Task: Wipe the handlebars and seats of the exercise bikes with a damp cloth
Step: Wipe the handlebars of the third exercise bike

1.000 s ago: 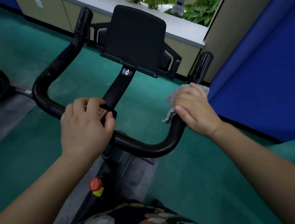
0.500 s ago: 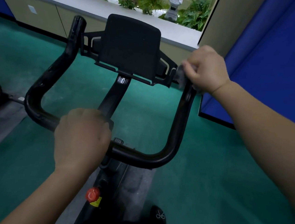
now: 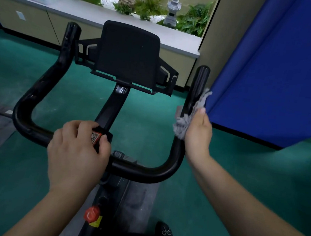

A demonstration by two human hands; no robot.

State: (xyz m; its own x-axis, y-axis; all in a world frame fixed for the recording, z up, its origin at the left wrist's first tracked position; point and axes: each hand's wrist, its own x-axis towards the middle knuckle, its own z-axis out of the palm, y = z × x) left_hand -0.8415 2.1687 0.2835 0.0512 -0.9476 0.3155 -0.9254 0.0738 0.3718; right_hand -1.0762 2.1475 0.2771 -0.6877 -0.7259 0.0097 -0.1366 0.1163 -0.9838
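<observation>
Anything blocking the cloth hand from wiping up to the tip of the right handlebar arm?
Nothing visible does. The right hand presses the grey cloth against the right handlebar arm, and the bar above it is bare to its tip. The blue panel stands close on its outer side, so room there is tight.

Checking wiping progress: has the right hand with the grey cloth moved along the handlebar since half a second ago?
Yes. The right hand with the grey cloth has slid down the black handlebar, leaving its upper end uncovered.
</observation>
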